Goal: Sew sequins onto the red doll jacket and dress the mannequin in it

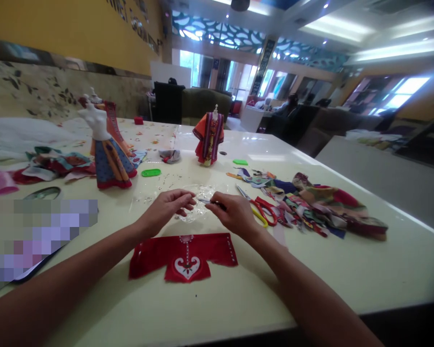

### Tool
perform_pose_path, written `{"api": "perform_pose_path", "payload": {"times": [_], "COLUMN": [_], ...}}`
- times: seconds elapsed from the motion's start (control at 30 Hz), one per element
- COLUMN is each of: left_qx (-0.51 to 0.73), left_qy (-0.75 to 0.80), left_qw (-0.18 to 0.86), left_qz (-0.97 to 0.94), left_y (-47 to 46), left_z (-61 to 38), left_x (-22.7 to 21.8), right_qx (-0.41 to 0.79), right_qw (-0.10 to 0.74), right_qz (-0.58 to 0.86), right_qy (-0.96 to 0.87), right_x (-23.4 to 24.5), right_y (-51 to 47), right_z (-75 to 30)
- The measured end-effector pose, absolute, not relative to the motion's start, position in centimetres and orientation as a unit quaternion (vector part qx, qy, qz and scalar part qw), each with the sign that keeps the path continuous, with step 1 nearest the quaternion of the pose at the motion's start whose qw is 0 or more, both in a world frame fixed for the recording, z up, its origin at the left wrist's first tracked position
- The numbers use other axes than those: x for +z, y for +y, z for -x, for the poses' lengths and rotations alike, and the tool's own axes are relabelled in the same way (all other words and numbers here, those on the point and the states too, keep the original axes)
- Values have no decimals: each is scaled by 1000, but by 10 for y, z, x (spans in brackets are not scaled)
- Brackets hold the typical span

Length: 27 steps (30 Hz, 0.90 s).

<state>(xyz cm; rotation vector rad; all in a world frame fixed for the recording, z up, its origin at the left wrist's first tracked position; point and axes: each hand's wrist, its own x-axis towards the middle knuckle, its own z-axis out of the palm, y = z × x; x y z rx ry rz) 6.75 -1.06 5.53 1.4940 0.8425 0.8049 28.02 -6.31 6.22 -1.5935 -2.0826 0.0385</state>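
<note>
Over a crumpled clear plastic sheet [199, 205] near the middle of the table [361, 274], both hands meet, almost touching. To the sheet's left, the left hand [165, 208] is narrow, its fingers curled against the plastic, though whether they grip it cannot be told. To the sheet's right, the right hand [231, 214] is closed to a tight pinch on a small pale strip [204, 200], too small to identify, with a dark tip showing by the fingers.

Just below the sheet lies a red cloth bodice [183, 258], flat, with a white heart motif. Right of the sheet, scissors [259, 209] with red and yellow handles rest against a heap of fabric scraps [327, 207]. Farther up and left of the sheet stands a paper doll dress [110, 161] in blue and red on a white form, with more scraps [54, 166] beyond it. Straight up from the sheet stands a small red and orange robe [210, 137] on its own form, and a green plastic piece [151, 172] lies up and left of the sheet, among scattered tiny beads [166, 184]
</note>
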Motion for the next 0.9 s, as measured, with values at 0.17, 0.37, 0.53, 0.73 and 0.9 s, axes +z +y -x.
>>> {"api": "perform_pose_path", "payload": {"times": [0.17,0.37,0.53,0.73,0.9], "left_qx": [333,349,374,395,382], "left_qy": [351,363,379,413,412], "left_qw": [689,695,680,663,706], "left_qz": [-540,-514,-504,-484,-431], "left_y": [-21,-24,-31,-37,-46], "left_z": [-72,-70,-73,-57,-30], "left_x": [57,60,66,66,57], "right_qx": [-82,-145,-147,-97,-51], "right_qw": [218,212,224,251,264], "right_qz": [534,508,503,502,483], "right_qy": [-813,-822,-821,-822,-833], "right_x": [62,65,64,66,63], "right_y": [-72,-75,-75,-77,-84], "right_z": [-273,-271,-271,-271,-260]}}
